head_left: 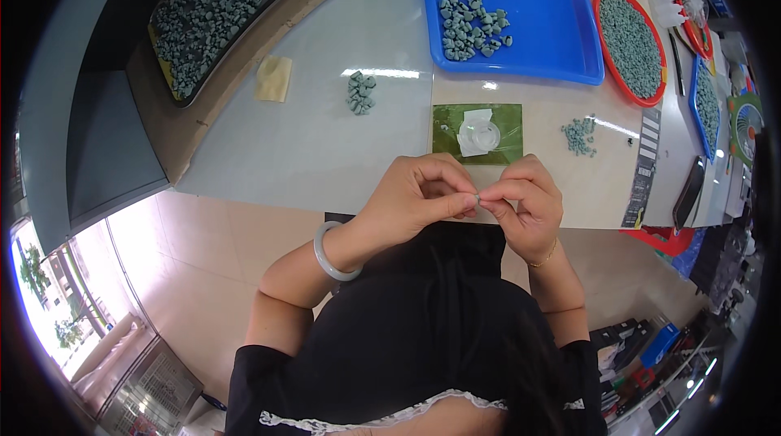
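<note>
My left hand [416, 196] and my right hand [530, 202] meet at the table's near edge, fingertips pinched together. Between them is a tiny pale grey-green piece [477, 200], mostly covered by the fingers. Just beyond the hands lies a dark green square mat [446, 143] bearing a white paper scrap [468, 143] and a small clear round dish [485, 137]. A little pile of larger grey-green pieces [360, 93] sits to the left of the mat. Smaller grey-green bits [579, 136] are scattered to its right.
At the back stands a blue tray [553, 21] with grey-green pieces at its left end. A red round basket [600, 15] of small pieces is beside it. Far left, a dark tray [154, 82] holds many pieces. A yellowish square [273, 79] and a black case [688, 192] lie on the table.
</note>
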A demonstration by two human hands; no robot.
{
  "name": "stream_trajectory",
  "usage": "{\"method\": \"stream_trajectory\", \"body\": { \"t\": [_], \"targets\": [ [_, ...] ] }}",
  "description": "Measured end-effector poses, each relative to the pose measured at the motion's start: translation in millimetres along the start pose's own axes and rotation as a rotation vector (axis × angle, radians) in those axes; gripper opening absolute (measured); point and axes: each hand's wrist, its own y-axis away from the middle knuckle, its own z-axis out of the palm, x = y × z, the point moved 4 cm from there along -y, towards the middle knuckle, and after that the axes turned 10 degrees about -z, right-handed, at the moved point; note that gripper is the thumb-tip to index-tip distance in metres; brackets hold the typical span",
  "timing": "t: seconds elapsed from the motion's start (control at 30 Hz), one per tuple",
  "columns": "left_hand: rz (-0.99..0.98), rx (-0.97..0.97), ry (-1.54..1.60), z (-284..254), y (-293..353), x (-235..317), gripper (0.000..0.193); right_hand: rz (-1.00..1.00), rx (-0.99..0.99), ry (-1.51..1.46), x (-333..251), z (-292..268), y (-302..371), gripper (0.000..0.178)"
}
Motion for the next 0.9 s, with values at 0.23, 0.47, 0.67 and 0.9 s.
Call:
{"method": "stream_trajectory", "body": {
  "t": [0.23,0.47,0.67,0.9],
  "targets": [
    [0.082,0.080,0.059,-2,1,-2,0.008,0.000,0.036,0.088,5,-4,-11,0.013],
    [0.008,0.137,0.119,-15,8,-2,0.012,-0.135,-0.102,0.459,8,-11,-33,0.016],
    [0.139,0.108,0.170,-19,10,0,0.011,-0.195,-0.133,0.516,7,-3,-35,0.017],
    [0.039,0.121,0.232,-22,8,-3,0.022,-0.212,-0.146,0.535,7,-3,-37,0.017]
  ]
}}
